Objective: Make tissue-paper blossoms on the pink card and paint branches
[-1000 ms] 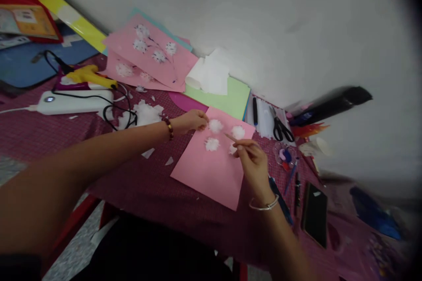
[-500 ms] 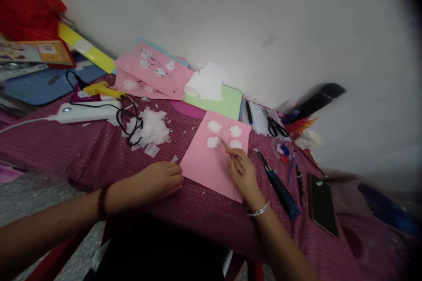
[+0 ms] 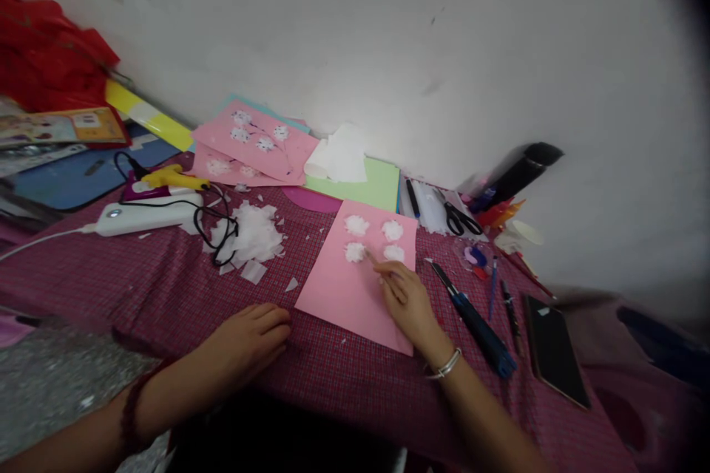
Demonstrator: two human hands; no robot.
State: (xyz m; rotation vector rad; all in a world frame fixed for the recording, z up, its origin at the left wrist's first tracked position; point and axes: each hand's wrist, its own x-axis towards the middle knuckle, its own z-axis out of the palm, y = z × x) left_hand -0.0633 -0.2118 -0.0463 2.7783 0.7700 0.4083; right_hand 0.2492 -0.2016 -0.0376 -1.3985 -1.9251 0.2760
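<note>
My right hand pinches a slim brown pencil-like stick, its tip beside the lower left white paper tuft. Several such fluffy tufts sit on the upper half of a pink sheet, and the heel of this hand rests over the sheet's right side. My left hand lies palm down on the checked tablecloth, left of the sheet and apart from it, fingers loosely stretched and nothing visible in them. A heap of torn white paper lies beyond it.
A yellow glue gun and white power strip with a black cord lie left. Finished pink sheets lean at the back. Right are a blue cutter with its blade out, scissors, brushes and a dark phone-like slab.
My left hand has drawn back toward me and left, away from the pink sheet's edge. My right hand keeps the stick near the same tuft. The view has tilted slightly.
</note>
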